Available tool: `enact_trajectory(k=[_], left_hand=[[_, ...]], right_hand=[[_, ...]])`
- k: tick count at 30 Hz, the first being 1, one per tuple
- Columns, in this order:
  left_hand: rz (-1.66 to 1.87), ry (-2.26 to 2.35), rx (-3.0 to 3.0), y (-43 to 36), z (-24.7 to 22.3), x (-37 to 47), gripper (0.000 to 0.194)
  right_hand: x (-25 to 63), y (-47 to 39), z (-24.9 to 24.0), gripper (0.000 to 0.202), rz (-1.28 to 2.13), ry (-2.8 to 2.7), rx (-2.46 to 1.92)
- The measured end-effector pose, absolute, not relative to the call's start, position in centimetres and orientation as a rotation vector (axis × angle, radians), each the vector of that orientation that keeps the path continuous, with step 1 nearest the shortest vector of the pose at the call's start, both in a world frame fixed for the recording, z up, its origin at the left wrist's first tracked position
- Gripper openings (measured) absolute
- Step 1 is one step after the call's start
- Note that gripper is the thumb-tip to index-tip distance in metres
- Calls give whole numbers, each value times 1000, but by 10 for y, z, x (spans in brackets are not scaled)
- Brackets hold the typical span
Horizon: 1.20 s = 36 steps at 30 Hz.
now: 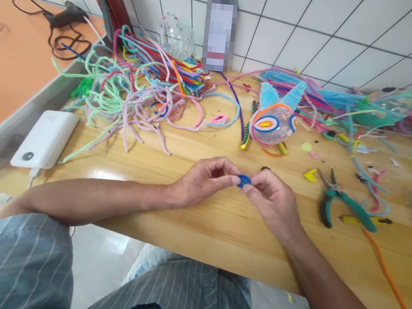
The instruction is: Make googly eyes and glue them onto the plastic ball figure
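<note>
Between my two hands, above the wooden table, is a small blue coil (244, 180). My left hand (209, 180) pinches its left side between thumb and fingertips. My right hand (273, 197) grips its right side the same way. Beyond the hands sits a clear balloon figure (272, 124) with light blue fuzzy ears, an orange band and ringed eyes in blue, white and orange. Yellow-and-green handles of a tool show beside and under it. Green-handled pliers (343, 199) lie with jaws apart to the right of my right hand.
A tangle of pastel pipe cleaners (135, 89) covers the back left, near a white power bank (45, 139). A phone (219, 34) leans on the tiled wall. An orange pipe cleaner (390, 279) crosses the right front. Scraps and more balloons lie at right.
</note>
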<state>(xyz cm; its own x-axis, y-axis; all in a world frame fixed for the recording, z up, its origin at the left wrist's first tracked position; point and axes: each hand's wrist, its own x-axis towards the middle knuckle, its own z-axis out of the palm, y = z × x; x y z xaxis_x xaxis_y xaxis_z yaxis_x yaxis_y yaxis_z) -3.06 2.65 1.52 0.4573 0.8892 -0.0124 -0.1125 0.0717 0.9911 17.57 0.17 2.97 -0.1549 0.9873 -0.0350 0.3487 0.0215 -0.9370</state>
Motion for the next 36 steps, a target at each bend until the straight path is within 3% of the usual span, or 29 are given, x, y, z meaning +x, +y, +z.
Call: enact_trajectory(k=[23, 36], left_hand=[[784, 833, 1397, 21, 6, -29, 34], [642, 867, 1435, 20, 12, -33, 42]], right_hand=[[175, 2, 21, 9, 1140, -1735, -1346], [177, 4, 42, 8, 1102, -1817, -1373]])
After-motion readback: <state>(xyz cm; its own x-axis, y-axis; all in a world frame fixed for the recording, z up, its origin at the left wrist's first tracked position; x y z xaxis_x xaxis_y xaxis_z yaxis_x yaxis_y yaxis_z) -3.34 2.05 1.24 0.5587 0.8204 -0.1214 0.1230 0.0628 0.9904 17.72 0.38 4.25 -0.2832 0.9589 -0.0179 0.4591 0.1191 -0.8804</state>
